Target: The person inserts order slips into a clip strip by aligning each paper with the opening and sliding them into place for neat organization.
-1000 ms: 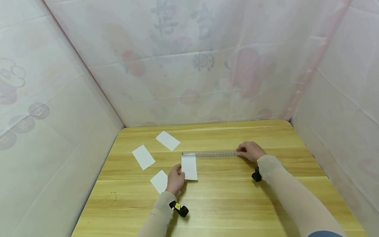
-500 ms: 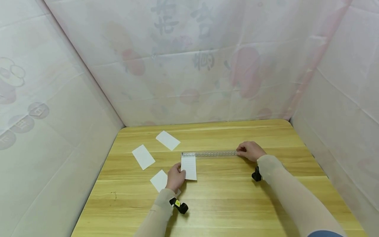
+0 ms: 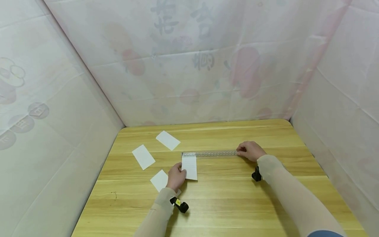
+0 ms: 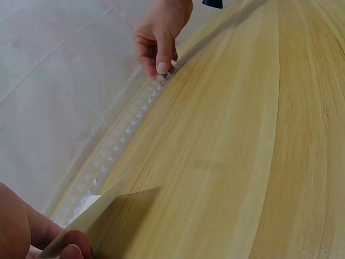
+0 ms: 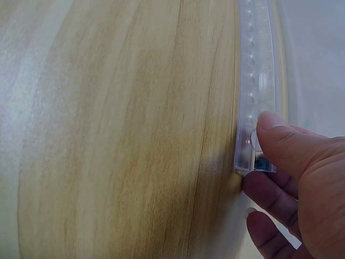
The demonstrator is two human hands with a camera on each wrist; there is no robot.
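Left hand (image 3: 176, 177) pinches one white card (image 3: 189, 168), its far edge at the clear ruler (image 3: 216, 154)'s left end. Right hand (image 3: 251, 151) pinches the other end. Judged partway: card meets ruler, not released; three other cards (image 3: 143, 157) lie apart on the table (image 3: 237, 204).

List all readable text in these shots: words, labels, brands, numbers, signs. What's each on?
None reads with certainty.
Back curtain: large faded characters, too faint to quote.
Left curtain: one character in each of three round marks, too faint.
Yellow tag on the black wrist device: tiny mark, unreadable.
Clear strip: no legible numbers.
White card at the left hand: no legible text.
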